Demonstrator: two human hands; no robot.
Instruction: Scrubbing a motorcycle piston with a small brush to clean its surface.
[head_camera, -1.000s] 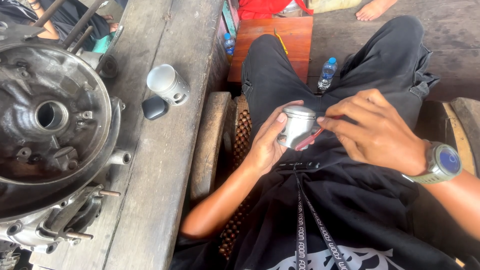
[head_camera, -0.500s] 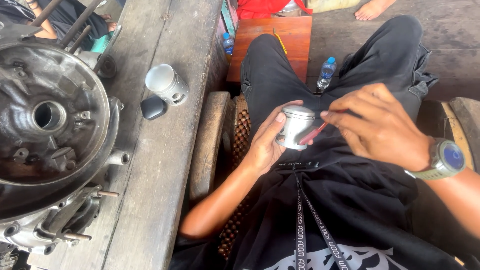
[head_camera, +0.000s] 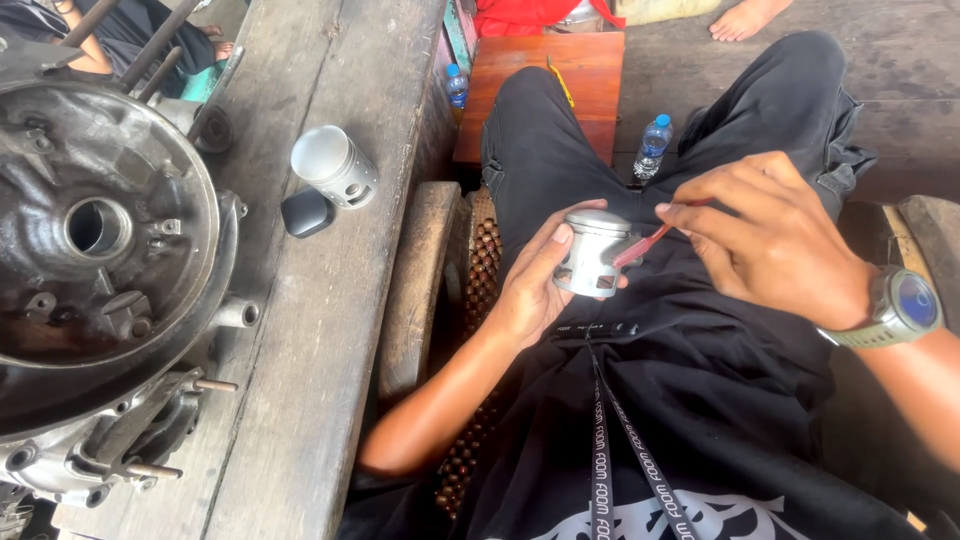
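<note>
Piston (head_camera: 593, 254), silver metal, held over the lap in the left hand (head_camera: 535, 290); fingers wrapped round its skirt from the left, thumb up by the crown. Crown faces up and away, skirt cut-out toward the camera. Right hand (head_camera: 775, 240) just right of the piston, fingers pinched together on a thin red tool (head_camera: 640, 245); tool tip touches the piston's right side. Watch (head_camera: 905, 305) on the right wrist.

Left of the left hand, well apart: wooden tabletop (head_camera: 310, 380). On it a second piston (head_camera: 335, 165) lying on its side, a small black block (head_camera: 307, 212) just beside it, and a large grey engine case (head_camera: 100, 270) farther left. Beyond the hands, a plastic bottle (head_camera: 652, 145) stands on the floor beside the knee; another bottle (head_camera: 456, 85) near the tabletop edge.
</note>
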